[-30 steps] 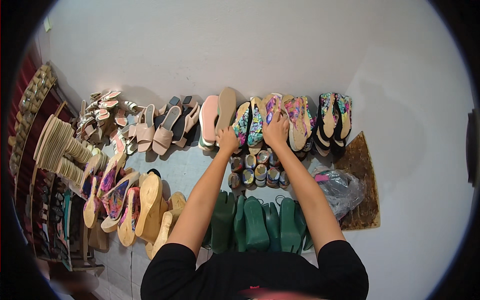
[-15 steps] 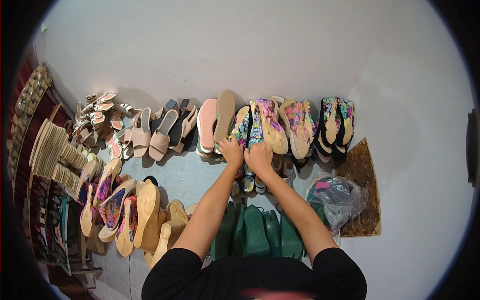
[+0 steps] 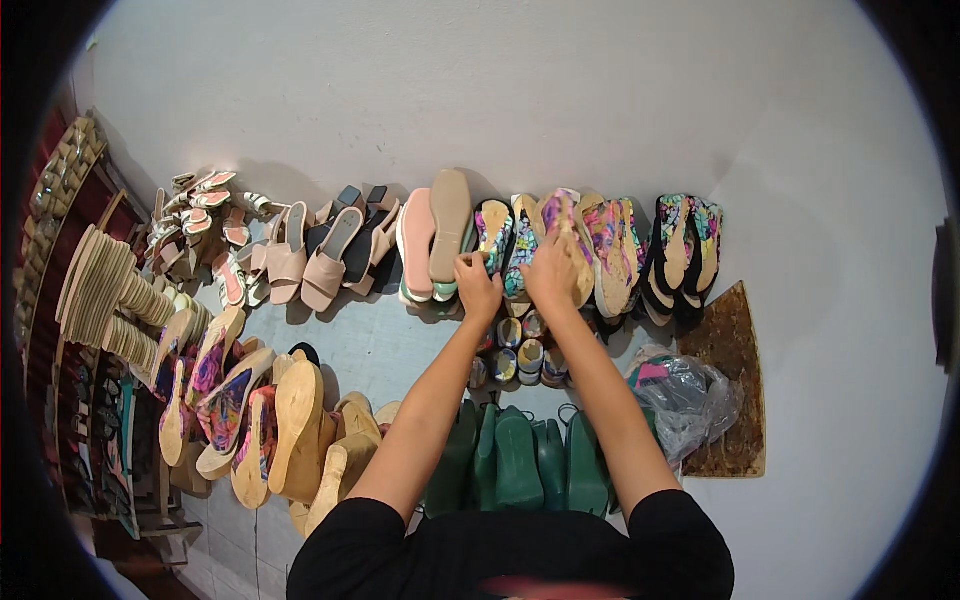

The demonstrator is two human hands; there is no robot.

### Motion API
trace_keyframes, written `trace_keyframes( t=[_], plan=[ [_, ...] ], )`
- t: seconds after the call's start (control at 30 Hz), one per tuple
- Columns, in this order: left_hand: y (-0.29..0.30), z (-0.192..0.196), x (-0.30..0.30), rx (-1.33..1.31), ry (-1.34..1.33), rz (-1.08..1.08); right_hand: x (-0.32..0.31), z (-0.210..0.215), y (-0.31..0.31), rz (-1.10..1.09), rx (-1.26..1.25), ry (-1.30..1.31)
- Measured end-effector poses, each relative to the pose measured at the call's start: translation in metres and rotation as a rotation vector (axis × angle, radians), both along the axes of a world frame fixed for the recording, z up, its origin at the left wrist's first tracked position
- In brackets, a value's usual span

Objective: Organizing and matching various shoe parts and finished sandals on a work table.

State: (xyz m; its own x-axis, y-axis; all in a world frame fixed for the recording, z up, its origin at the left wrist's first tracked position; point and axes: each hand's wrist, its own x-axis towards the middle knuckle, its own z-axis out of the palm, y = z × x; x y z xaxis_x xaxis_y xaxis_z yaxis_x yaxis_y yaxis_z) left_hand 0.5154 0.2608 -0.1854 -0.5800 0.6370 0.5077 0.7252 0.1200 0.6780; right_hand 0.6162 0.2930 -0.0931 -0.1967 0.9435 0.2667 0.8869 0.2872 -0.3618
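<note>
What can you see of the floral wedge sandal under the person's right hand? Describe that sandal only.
The floral wedge sandal leans on edge against the white wall in a row of shoes. Its footbed is pink and purple patterned, its sole edge tan, perhaps cork. The right hand covers its lower part, so its straps stay hidden. Similar patterned sandals press against it on both sides.

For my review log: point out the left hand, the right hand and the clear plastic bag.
left hand [image 3: 477, 285], head view, back of hand
right hand [image 3: 550, 272], head view, back of hand
plastic bag [image 3: 690, 400], head view, crumpled middle
</note>
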Motion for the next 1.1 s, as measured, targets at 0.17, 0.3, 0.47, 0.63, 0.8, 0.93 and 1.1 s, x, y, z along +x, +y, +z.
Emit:
trace_keyframes(
  t=[0.17,0.3,0.47,0.63,0.8,0.93,1.1],
  plan=[
    [0.005,0.006,-0.009,0.001,-0.009,-0.128,0.019,0.007,0.019,-0.007,0.188,-0.203],
    [0.005,-0.018,-0.028,-0.187,0.089,-0.18,0.025,0.002,0.025,0.058,0.125,-0.054],
    [0.004,0.0,0.013,-0.203,0.33,-0.19,0.049,-0.01,0.027,0.147,0.016,-0.065],
    [0.03,-0.02,0.026,-0.164,0.31,-0.37,0.05,-0.002,0.024,0.27,-0.066,-0.098],
    [0.052,-0.028,0.043,-0.456,0.085,-0.143,0.052,-0.007,0.024,0.286,-0.016,-0.044],
    [0.056,-0.032,0.042,-0.534,0.047,-0.152,0.055,-0.021,0.031,0.264,0.038,0.006],
    [0.056,-0.029,0.033,-0.615,-0.079,-0.286,0.053,-0.015,0.031,0.268,-0.003,0.018]
  ],
)
